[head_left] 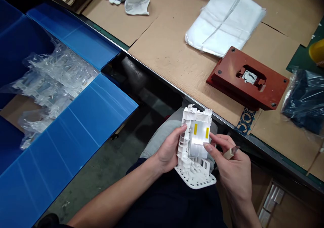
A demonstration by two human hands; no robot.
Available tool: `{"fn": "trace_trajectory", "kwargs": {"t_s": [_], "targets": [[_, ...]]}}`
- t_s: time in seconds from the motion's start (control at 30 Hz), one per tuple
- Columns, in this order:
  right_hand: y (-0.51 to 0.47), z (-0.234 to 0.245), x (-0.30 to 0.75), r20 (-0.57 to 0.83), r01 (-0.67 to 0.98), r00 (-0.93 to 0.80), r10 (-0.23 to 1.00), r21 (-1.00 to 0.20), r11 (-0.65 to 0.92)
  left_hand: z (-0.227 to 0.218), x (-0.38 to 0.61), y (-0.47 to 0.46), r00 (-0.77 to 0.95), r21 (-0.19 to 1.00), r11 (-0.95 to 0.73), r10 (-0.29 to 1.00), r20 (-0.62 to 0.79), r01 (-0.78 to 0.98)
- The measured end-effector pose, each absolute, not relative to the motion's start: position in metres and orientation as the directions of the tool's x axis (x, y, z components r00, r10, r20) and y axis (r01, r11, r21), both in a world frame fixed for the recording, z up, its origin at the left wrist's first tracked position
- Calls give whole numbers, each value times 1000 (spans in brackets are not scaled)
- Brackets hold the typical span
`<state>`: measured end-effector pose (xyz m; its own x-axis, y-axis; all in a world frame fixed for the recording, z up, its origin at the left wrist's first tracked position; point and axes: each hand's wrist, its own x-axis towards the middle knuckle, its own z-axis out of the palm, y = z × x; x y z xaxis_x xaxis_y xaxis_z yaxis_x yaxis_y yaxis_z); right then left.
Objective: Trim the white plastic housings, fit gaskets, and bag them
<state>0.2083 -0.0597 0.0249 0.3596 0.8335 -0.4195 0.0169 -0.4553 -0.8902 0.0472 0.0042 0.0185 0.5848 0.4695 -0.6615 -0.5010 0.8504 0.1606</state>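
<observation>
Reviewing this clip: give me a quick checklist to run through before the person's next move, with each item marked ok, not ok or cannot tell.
1. Hold on the part: ok. The left hand holds the white moulded plastic lattice part.
2. Yellow strips: ok. Two narrow yellow strips show on the silver panel, one near each side.
3. Tool: ok. The right hand holds a small beige-handled tool, its tip pointing away from the part.
4. Panel seating: cannot tell. Fingers partly cover it.
5. Insert: cannot tell whether the silver insert is fixed in the red-brown metal fixture plate.
</observation>
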Motion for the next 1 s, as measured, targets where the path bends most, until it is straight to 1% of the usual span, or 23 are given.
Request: {"fn": "trace_trajectory", "kwargs": {"t_s": [0.07,0.27,0.33,0.4,0.43,0.5,0.53,0.6,0.63,0.67,0.7,0.73,0.8,0.93,1.0], "targets": [[-63,21,206,-395,40,362,844,-898,-438,21,48,4,603,138,844,475,-640,-519],[-65,5,199,-422,-184,400,814,-907,-380,28,48,5,647,81,847,458,-610,-525],[-64,6,200,-497,-318,324,805,-858,-403,28,47,5,656,67,848,454,-604,-525],[-63,7,204,-590,-429,160,792,-764,-482,26,46,5,679,68,862,442,-587,-503],[-62,8,206,-622,-457,72,780,-715,-529,25,45,6,692,77,875,428,-581,-477],[-61,9,209,-642,-459,-47,765,-666,-587,23,43,6,689,140,903,404,-602,-407],[-61,9,210,-632,-442,-60,773,-677,-588,23,42,5,665,212,908,410,-624,-362],[-61,8,209,-583,-385,-13,812,-747,-542,22,38,3,577,439,867,489,-654,-237],[-61,7,208,-556,-351,21,831,-782,-515,21,35,1,531,561,816,540,-653,-139],[-60,7,206,-534,-313,46,844,-810,-496,21,34,-2,492,663,748,588,-643,-27],[-60,6,204,-523,-271,58,851,-828,-490,20,32,-5,457,731,677,627,-631,81],[-59,6,202,-522,-226,59,851,-837,-498,19,32,-7,426,765,621,653,-625,171],[-58,8,199,-531,-141,50,846,-842,-520,17,33,-12,370,773,573,680,-634,272],[-56,13,199,-463,18,58,885,-885,-464,14,37,-14,333,772,584,697,-636,252],[-55,14,201,-465,30,52,884,-884,-467,13,39,-13,332,782,580,708,-623,228]]}}
